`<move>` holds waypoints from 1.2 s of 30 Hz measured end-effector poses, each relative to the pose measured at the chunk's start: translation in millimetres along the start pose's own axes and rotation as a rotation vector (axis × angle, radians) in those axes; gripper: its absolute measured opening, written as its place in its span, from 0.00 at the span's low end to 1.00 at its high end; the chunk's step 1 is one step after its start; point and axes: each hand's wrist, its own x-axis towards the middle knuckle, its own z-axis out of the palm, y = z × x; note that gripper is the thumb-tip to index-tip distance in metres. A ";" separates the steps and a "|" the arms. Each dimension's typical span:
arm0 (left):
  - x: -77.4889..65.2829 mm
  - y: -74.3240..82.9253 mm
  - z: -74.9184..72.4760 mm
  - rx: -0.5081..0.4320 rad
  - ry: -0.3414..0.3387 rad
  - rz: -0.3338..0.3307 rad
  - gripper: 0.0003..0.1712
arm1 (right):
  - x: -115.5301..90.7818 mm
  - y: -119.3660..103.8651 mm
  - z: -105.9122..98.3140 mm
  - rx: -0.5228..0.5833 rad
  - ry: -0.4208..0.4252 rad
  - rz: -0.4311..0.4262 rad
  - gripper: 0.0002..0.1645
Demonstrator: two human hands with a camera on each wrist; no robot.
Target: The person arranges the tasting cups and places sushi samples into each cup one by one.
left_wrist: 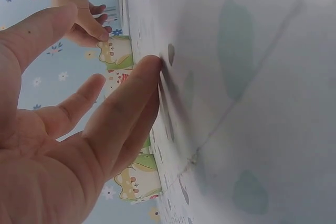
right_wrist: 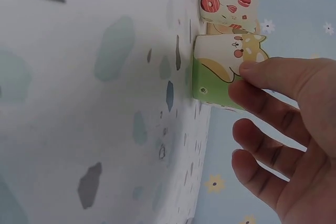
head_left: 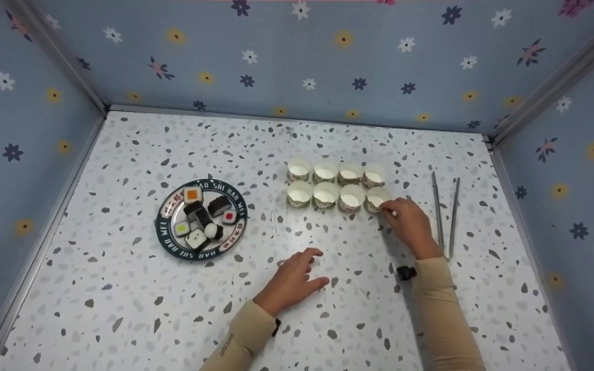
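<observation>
Small paper baking cups stand in two rows of several on the table. My right hand (head_left: 409, 225) pinches the rim side of the front row's rightmost paper cup (head_left: 377, 196) between thumb and forefinger, the other fingers loosely bent. In the right wrist view that cup (right_wrist: 215, 69) shows a cartoon animal over green, and it stands upright on the table. My left hand (head_left: 291, 282) is held low over the table in front of the cups, fingers spread and slightly bent, with nothing in it. The left wrist view shows its fingertips close to the tabletop.
On the left lies a round plate (head_left: 162, 234) with a dark green lettered rim, bearing several toy sushi pieces (head_left: 192, 195). Metal tongs (head_left: 439, 216) lie to the right of my right hand. Flowered blue panels (head_left: 323, 62) wall in the speckled table (head_left: 137, 304).
</observation>
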 end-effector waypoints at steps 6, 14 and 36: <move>1.0 0.9 0.2 -0.009 -0.006 0.010 0.32 | -3.6 0.6 0.2 -0.006 0.035 -0.031 0.13; 1.8 0.0 -0.5 -0.025 -0.021 0.031 0.32 | -20.7 -5.4 -7.1 -0.029 0.200 -0.114 0.17; -37.1 30.5 -24.1 0.068 0.081 0.182 0.27 | -90.2 -54.2 -20.5 -0.038 0.356 -0.294 0.14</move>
